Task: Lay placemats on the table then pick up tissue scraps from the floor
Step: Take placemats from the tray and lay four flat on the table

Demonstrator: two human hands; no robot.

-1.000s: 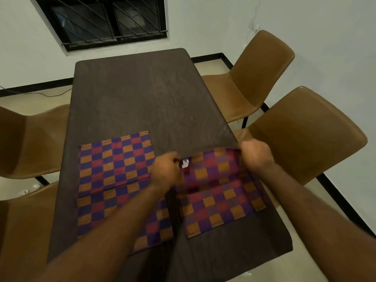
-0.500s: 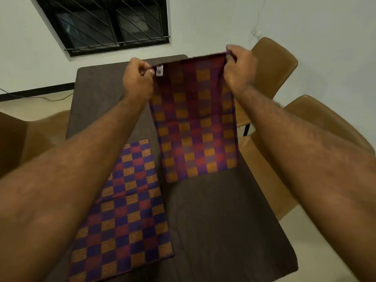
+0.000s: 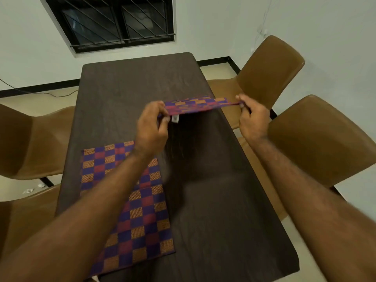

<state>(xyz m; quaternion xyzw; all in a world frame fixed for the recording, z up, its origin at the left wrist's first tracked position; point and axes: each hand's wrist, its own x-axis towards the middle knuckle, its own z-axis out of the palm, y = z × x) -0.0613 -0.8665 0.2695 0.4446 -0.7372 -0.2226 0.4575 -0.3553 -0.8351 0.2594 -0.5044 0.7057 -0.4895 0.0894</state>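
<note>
Both hands are up over the dark surface [image 3: 132, 88]. The left hand [image 3: 151, 127] pinches one corner of a checked placemat [image 3: 199, 104], and the right hand [image 3: 253, 119] pinches the other corner. This placemat is in the air, pulled out almost flat between them, above the middle of the surface. A small white tag [image 3: 175, 118] hangs by the left hand. A second placemat [image 3: 142, 220] lies flat on the near left part of the surface. Small tissue scraps [image 3: 28, 191] lie on the floor at the left, between two brown chairs [image 3: 30, 143].
</note>
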